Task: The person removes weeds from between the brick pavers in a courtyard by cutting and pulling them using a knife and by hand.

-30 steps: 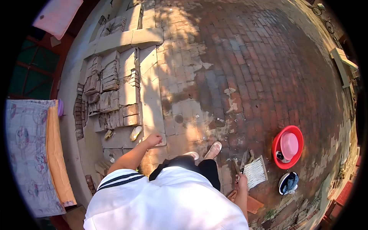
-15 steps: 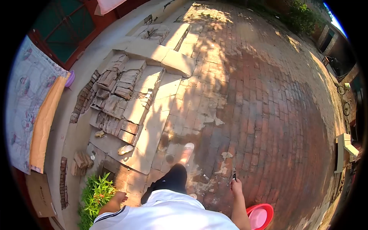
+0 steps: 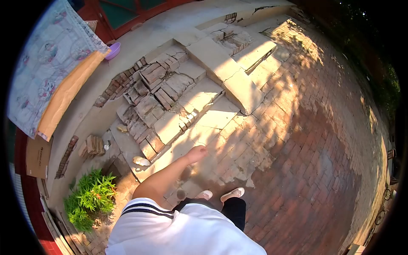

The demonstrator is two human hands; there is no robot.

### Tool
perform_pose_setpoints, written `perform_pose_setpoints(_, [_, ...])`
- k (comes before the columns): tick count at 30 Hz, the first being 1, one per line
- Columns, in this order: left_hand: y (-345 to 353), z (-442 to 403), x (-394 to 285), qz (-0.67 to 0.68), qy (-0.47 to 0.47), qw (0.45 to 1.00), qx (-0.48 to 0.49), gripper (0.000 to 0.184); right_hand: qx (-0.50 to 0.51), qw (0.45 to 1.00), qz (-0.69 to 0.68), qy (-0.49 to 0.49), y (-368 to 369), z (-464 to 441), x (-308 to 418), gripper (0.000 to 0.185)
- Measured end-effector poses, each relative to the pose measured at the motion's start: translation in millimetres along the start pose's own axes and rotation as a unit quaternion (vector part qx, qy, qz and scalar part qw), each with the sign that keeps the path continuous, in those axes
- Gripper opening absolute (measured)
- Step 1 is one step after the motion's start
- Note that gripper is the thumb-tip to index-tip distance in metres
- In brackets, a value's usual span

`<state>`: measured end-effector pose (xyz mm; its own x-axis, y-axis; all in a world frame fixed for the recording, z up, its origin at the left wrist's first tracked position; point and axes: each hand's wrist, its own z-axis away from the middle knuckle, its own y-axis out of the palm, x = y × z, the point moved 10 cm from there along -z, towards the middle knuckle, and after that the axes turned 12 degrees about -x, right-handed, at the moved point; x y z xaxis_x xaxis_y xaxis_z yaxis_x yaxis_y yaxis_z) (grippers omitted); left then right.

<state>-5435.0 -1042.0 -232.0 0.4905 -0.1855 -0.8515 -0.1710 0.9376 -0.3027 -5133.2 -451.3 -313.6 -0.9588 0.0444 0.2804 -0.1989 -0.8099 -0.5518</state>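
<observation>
1. the worn brick steps (image 3: 146,104), the things nearest the hand in view, lie ahead and to the left of the person, their bricks cracked and uneven, with a strip of sunlight across the edge.
2. the left hand (image 3: 197,154) hangs out in front of the body, over the ground just beside the foot of the steps and apart from them; its fingers look curled, but i cannot tell whether they close on anything.
3. the right hand is out of view, so i cannot tell its state.
4. a pale slipper (image 3: 141,161) lies at the near corner of the steps, with a smaller yellowish one (image 3: 122,128) farther back.
5. a thick concrete slab (image 3: 225,70) slopes down along the far side of the steps.
6. below are two light shoes (image 3: 233,194), black trousers (image 3: 234,210) and a white shirt (image 3: 182,231) with dark stripes on the sleeve.
7. brick paving (image 3: 306,182) spreads to the right, dark and damp-looking in part, dappled with sun farther off.
8. to the left grow a leafy green plant (image 3: 91,197), then a small brick stack (image 3: 91,145) and a cardboard box (image 3: 38,157).
9. a flowered quilt (image 3: 46,55) with an orange border hangs at upper left, near a purple basin (image 3: 114,51).
</observation>
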Motion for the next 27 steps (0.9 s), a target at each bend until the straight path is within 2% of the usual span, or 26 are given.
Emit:
perform_pose_setpoints(2, [43.1, -34.0, -37.0, -0.097, 0.069, 0.992, 0.034, 0.026, 0.001, 1.0, -0.015, -0.024, 10.0, -33.2, 93.5, 0.024])
perform_pose_setpoints(4, [68.5, -63.0, -30.0, -0.121, 0.042, 0.992, 0.012, 0.027, 0.004, 0.999, -0.019, -0.051, 10.2, -67.3, 186.4, 0.025])
perform_pose_setpoints(5, [80.0, -80.2, -0.4, -0.082, -0.005, 0.997, 0.012, 0.027, 0.007, 0.998, -0.02, -0.064, 9.1, -85.9, 231.3, 0.026])
perform_pose_setpoints(6, [81.4, -86.3, 27.4, -0.129, -0.09, 0.988, -0.007, 0.022, 0.009, 0.997, -0.018, -0.076, 2.4, -103.0, 276.1, 0.027])
perform_pose_setpoints(7, [82.8, -95.3, 76.0, -0.077, -0.137, 0.987, -0.032, 0.018, 0.011, 0.996, -0.017, -0.084, -3.2, -118.9, 319.8, 0.028])
perform_pose_setpoints(8, [70.7, -97.0, 110.8, -0.11, -0.14, 0.979, -0.101, 0.019, 0.013, 0.996, -0.01, -0.09, -10.0, -135.9, 359.0, 0.029])
perform_pose_setpoints(10, [55.1, -75.9, 157.4, -0.305, -0.142, 0.936, -0.104, 0.018, 0.015, 0.994, 0.02, -0.108, -30.2, -169.1, 438.9, 0.031])
perform_pose_setpoints(11, [52.4, -42.1, 149.6, -0.181, -0.297, 0.922, -0.171, 0.019, 0.014, 0.992, 0.041, -0.12, -42.1, -187.1, 480.2, 0.031])
perform_pose_setpoints(12, [52.1, 2.0, 124.7, -0.056, -0.425, 0.861, -0.273, 0.02, 0.012, 0.989, 0.065, -0.135, -54.7, -204.9, 524.3, 0.032])
perform_pose_setpoints(13, [61.4, 7.4, 138.5, -0.034, -0.439, 0.863, -0.25, 0.019, 0.01, 0.985, 0.088, -0.149, -64.5, -221.2, 569.9, 0.033])
perform_pose_setpoints(15, [77.6, 14.7, 152.1, 0.073, -0.434, 0.822, -0.362, 0.02, 0.018, 0.975, 0.123, -0.184, -67.3, -266.4, 665.4, 0.035])
perform_pose_setpoints(17, [105.4, -8.2, 123.4, -0.092, -0.373, 0.884, -0.268, 0.021, 0.032, 0.964, 0.14, -0.225, -68.5, -372.3, 765.6, 0.037])
perform_pose_setpoints(19, [136.7, -52.8, 113.4, -0.157, -0.329, 0.905, -0.218, 0.023, -0.048, 0.97, 0.127, -0.204, -43.4, -260.3, 844.1, 0.04])
perform_pose_setpoints(21, [181.5, -103.4, 126.3, -0.021, -0.373, 0.884, -0.281, 0.025, -0.04, 0.96, 0.135, -0.24, -15.5, -238.2, 910.5, 0.038])
perform_pose_setpoints(22, [195.0, -132.9, 137.3, 0.093, -0.406, 0.843, -0.34, 0.025, -0.026, 0.956, 0.142, -0.255, 3.5, -234.9, 940.2, 0.037])
perform_pose_setpoints(25, [221.3, -244.9, -19.7, 0.027, -0.402, 0.874, -0.273, 0.019, -0.002, 0.941, 0.178, -0.288, 34.3, -227.9, 1011.1, 0.034])
perform_pose_setpoints(26, [233.8, -299.3, -40.7, 0.066, -0.314, 0.91, -0.262, 0.017, 0.005, 0.938, 0.188, -0.292, 42.7, -228.6, 1029.1, 0.033])
perform_pose_setpoints(27, [237.4, -340.2, -87.1, 0.132, -0.256, 0.917, -0.276, 0.017, 0.012, 0.936, 0.196, -0.293, 50.3, -229.1, 1045.6, 0.032])
